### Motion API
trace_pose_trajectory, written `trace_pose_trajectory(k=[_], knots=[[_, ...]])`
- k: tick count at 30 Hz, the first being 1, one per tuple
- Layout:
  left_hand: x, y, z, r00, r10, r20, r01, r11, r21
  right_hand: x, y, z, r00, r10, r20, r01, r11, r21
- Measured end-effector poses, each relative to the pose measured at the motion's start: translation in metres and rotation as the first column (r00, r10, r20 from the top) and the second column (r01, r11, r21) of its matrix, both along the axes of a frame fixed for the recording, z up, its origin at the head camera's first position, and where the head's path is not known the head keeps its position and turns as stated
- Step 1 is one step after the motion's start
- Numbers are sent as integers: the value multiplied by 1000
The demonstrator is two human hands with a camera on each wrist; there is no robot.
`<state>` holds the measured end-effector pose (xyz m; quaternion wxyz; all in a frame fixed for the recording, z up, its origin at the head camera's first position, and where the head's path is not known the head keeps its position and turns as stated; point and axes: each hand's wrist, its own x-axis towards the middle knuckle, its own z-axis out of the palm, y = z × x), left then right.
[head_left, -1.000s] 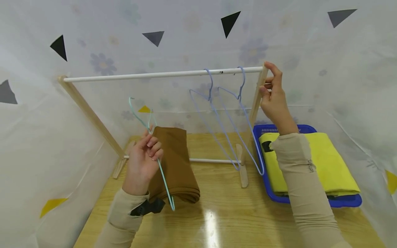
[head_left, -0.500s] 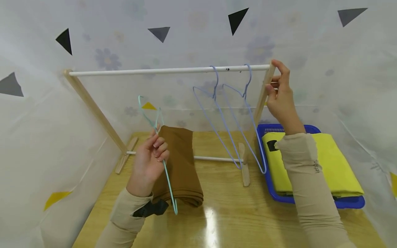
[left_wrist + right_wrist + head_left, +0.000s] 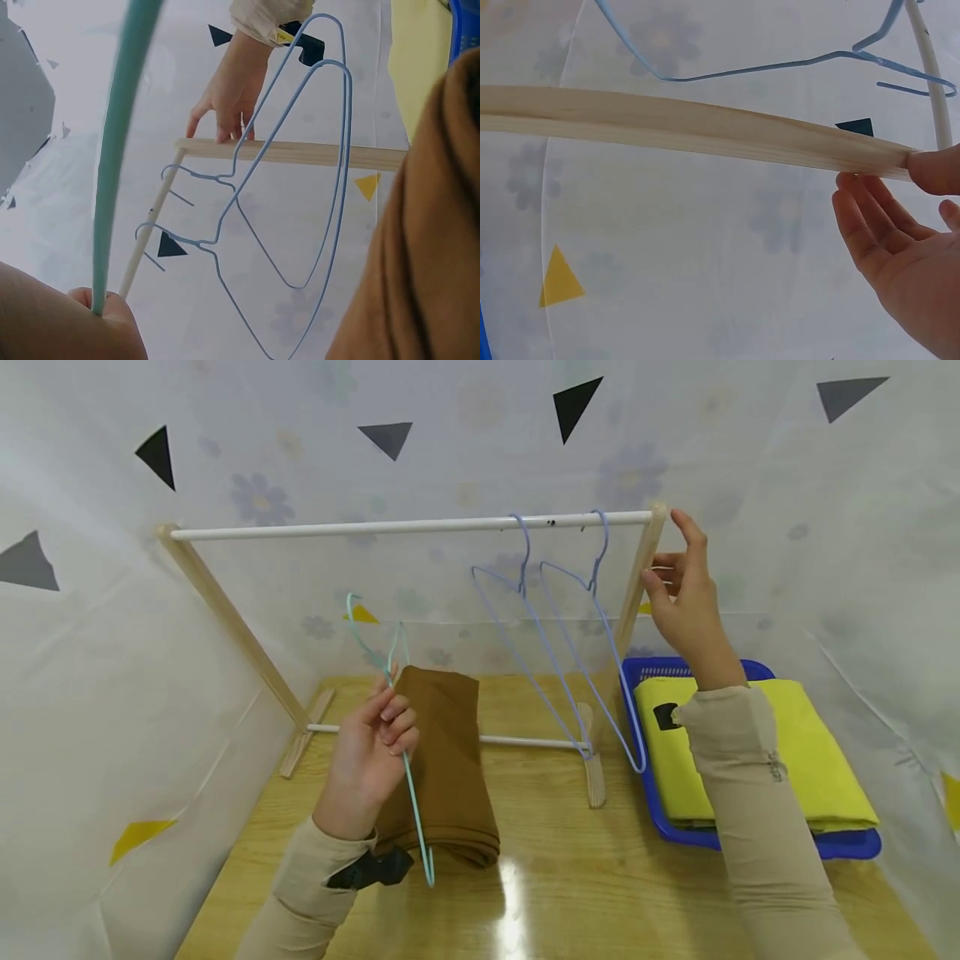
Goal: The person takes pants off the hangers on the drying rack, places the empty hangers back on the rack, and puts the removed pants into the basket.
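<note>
Head view: left hand (image 3: 375, 760) grips mint-green hanger (image 3: 415, 802).

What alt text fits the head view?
The left hand holds a green hanger beside folded brown cloth; the right hand touches a post of a clothes rack. Two blue hangers hang from its bar, and yellow cloth lies in a blue basket.

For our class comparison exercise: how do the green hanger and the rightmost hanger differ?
The green hanger is mint, the rightmost hanger blue. The left hand holds the green hanger, while the rightmost hanger hangs from the rail. Both are slim, with curved hooks.
</note>
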<state>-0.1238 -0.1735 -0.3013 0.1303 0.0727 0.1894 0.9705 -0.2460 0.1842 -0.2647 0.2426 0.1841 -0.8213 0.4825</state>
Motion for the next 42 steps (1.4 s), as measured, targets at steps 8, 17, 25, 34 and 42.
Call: trace_pose_trajectory(k=[8,17,25,34,42], knots=[[0,3,0,1000,-14,-7,14,1000,-4,5,2,-9,999,-29,39,28,1000,12],[0,5,-1,1000,-6,11,6,1000,-27,11,1,-23,996,-73,46,73,997,3],[1,4,1,1000,-12,8,12,1000,-16,19,-2,-35,997,-70,27,70,997,-29],[4,4,3,999,-3,32,3,1000,-16,28,-5,-53,997,-73,-4,73,996,-60],[6,6,6,999,-21,26,21,1000,-2,35,-5,-74,998,-65,-6,64,993,-95]])
